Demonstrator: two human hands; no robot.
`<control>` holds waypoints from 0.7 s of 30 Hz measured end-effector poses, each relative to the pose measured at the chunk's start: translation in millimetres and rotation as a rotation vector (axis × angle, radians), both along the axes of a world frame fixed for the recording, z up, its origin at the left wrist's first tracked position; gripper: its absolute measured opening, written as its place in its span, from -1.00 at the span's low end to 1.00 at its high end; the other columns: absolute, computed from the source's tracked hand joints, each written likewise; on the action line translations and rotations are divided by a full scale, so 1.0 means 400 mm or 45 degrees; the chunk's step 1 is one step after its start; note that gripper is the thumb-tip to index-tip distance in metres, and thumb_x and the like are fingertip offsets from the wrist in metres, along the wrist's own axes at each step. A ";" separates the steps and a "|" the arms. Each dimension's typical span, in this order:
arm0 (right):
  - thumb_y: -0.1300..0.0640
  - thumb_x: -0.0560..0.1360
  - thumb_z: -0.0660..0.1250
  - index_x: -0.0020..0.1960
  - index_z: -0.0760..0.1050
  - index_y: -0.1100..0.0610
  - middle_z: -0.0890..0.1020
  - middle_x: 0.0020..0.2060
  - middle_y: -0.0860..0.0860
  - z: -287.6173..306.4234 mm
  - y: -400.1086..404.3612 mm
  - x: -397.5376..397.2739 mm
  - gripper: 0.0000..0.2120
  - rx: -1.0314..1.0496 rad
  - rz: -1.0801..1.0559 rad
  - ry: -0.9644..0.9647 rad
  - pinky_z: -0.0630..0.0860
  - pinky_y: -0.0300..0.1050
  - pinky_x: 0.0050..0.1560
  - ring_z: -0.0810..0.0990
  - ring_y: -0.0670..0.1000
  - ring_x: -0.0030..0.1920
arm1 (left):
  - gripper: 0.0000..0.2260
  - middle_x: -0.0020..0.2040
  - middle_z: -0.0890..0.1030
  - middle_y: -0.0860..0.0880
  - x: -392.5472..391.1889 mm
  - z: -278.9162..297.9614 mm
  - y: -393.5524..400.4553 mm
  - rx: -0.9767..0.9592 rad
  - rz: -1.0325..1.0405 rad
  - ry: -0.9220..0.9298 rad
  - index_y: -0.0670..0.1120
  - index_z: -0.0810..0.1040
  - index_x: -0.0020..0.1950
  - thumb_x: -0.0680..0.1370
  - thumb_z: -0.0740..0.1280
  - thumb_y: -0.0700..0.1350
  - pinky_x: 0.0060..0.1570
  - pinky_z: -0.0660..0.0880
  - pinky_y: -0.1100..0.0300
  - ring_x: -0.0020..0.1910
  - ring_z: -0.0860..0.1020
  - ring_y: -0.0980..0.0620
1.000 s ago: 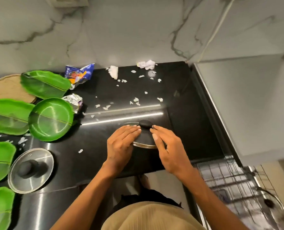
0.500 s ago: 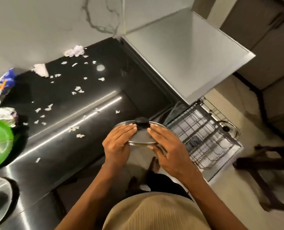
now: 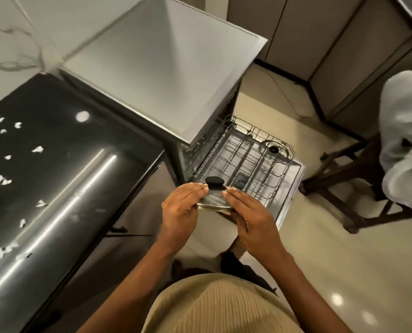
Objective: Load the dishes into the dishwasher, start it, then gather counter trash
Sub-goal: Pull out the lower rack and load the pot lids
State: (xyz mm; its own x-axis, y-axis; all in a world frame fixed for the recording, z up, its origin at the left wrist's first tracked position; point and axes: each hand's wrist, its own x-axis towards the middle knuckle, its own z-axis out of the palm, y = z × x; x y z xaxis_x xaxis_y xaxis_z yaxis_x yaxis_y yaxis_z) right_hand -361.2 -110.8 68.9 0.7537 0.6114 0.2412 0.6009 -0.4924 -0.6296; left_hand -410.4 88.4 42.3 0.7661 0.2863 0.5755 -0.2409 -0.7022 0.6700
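Fingers (image 3: 193, 192) of left hand (image 3: 179, 212) and right hand (image 3: 253, 219) laid nearly straight over glass pot lid (image 3: 213, 200), thumbs hidden beneath, gripping its steel rim from both sides. Lid held level in the air, black knob (image 3: 214, 181) up, just in front of pulled-out dishwasher rack (image 3: 246, 162). Left of hands, black counter (image 3: 63, 188) scattered with torn paper scraps (image 3: 0, 180). Farther off, at rack's far corner, second glass lid (image 3: 273, 147) lying inside. Beyond, steel dishwasher top (image 3: 161, 68) beside the counter, wooden stool (image 3: 359, 169) at right.
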 end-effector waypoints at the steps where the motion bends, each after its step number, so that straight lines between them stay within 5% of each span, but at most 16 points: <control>1: 0.24 0.61 0.32 0.43 0.51 0.15 0.55 0.39 0.04 -0.007 -0.029 0.021 -0.61 0.009 -0.031 0.012 0.50 0.08 0.37 0.47 0.00 0.44 | -0.71 0.03 0.72 -0.11 0.030 -0.005 -0.028 -0.003 -0.028 0.016 -0.25 0.72 0.03 0.47 0.25 -0.43 0.05 0.61 -0.12 0.08 0.68 -0.02; 12: 0.42 0.48 0.45 0.32 0.59 0.24 0.66 0.22 0.13 -0.147 -0.297 0.255 -0.58 0.025 -0.267 0.035 0.63 0.07 0.18 0.64 0.09 0.23 | -0.65 0.01 0.73 -0.09 0.330 -0.117 -0.284 -0.025 -0.194 0.300 -0.22 0.72 0.03 0.40 0.21 -0.37 0.10 0.62 -0.01 0.05 0.68 -0.01; 21: 0.46 0.43 0.47 0.30 0.60 0.23 0.68 0.20 0.11 -0.235 -0.392 0.413 -0.54 -0.002 -0.458 0.095 0.63 0.05 0.18 0.66 0.08 0.21 | -0.48 0.10 0.71 -0.07 0.541 -0.201 -0.366 0.063 -0.357 0.676 -0.16 0.71 0.13 0.30 0.35 -0.58 0.20 0.59 0.08 0.11 0.67 0.01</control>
State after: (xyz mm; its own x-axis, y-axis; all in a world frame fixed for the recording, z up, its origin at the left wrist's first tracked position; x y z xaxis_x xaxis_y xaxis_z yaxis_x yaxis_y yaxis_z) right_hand -196.1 -267.6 -25.0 0.9361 0.3040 0.1771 0.3416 -0.6649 -0.6642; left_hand -194.2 -58.0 -38.0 0.9948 0.0144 0.1008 -0.0626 -0.6939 0.7173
